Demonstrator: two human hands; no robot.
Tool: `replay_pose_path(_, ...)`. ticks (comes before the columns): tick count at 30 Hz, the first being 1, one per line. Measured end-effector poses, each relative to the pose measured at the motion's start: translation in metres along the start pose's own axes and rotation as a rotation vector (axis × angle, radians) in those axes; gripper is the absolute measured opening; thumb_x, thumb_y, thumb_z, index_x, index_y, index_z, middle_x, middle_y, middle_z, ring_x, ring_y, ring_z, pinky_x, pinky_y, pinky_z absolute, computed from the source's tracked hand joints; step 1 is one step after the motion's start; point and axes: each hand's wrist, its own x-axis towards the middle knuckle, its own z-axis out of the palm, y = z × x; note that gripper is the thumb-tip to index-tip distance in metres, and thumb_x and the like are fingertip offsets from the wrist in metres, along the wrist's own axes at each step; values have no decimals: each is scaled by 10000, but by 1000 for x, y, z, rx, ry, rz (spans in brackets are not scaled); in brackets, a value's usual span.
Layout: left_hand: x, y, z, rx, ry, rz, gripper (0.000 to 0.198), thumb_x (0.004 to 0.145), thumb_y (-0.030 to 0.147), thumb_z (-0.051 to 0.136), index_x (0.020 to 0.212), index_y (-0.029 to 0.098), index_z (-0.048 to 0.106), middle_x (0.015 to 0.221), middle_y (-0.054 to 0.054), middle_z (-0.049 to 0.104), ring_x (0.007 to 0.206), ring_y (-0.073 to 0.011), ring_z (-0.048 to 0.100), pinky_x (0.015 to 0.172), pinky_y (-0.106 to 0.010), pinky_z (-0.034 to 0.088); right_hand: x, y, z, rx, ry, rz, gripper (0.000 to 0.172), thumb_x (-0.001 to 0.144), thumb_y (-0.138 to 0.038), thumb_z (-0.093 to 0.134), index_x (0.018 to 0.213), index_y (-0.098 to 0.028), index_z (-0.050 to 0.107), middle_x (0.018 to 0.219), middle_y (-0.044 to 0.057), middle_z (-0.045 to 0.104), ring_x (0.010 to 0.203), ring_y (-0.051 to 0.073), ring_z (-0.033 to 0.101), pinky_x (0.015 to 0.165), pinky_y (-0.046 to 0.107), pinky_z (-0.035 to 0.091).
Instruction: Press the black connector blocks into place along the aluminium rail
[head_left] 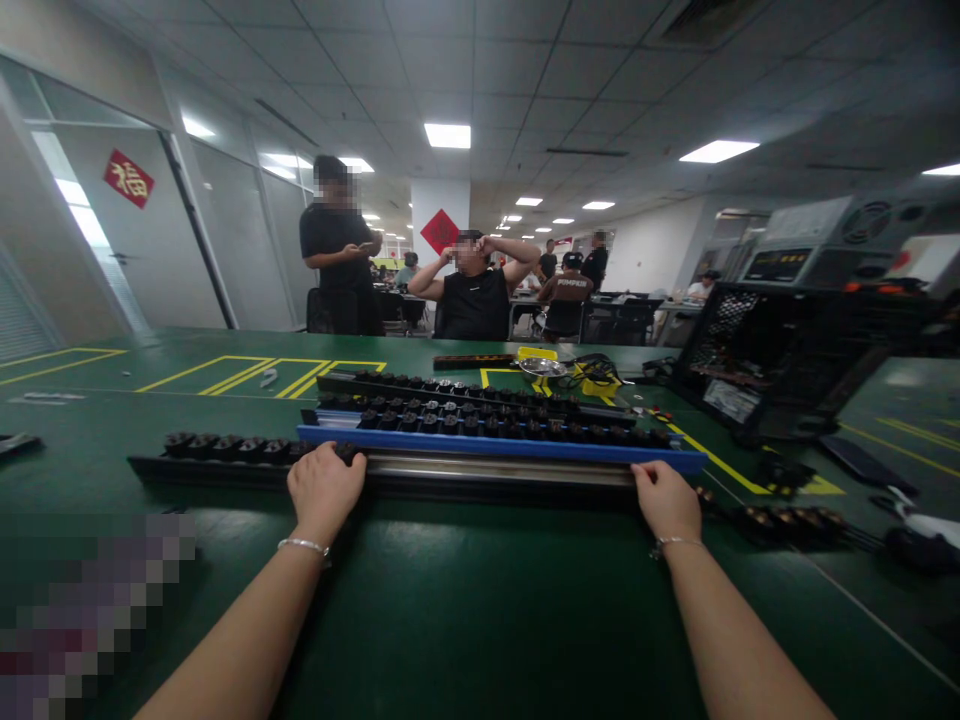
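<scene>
A long black rail with a bare metallic channel lies across the green table in front of me. Black blocks sit in a row on its left part. My left hand is closed on the rail beside the last of these blocks, its fingertips partly hidden. Around the rail's right end, my right hand is closed with the thumb on the near side. Just behind, touching or nearly touching it, runs a blue rail with more black blocks. Another black rail with blocks lies farther back.
An opened computer case stands at the right, beside a dark phone-like slab. Loose black blocks lie beyond my right hand. Cables and a shiny dish lie behind the rails. Two people are across the table.
</scene>
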Motion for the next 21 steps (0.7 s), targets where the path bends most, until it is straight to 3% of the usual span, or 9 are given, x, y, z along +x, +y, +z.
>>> replay_pose_path(5, -4, -14, -2, -17, -76, 68, 454, 808, 434, 361, 1081, 137, 569, 1112, -156, 613, 1107, -288, 493, 938, -442, 312, 1, 2, 1, 6, 11, 4, 238, 762, -377, 445, 712, -199, 595, 738, 60, 624, 632, 183, 533, 551, 285, 338)
replay_pose_path(21, -7, -10, -1, -32, -20, 53, 419, 811, 432, 371, 1058, 163, 576, 1106, -124, 610, 1118, -286, 458, 888, -448, 325, -2, -7, -6, 1, -32, 62, 241, 766, -387, 445, 701, -203, 585, 733, 58, 619, 614, 181, 522, 549, 285, 343)
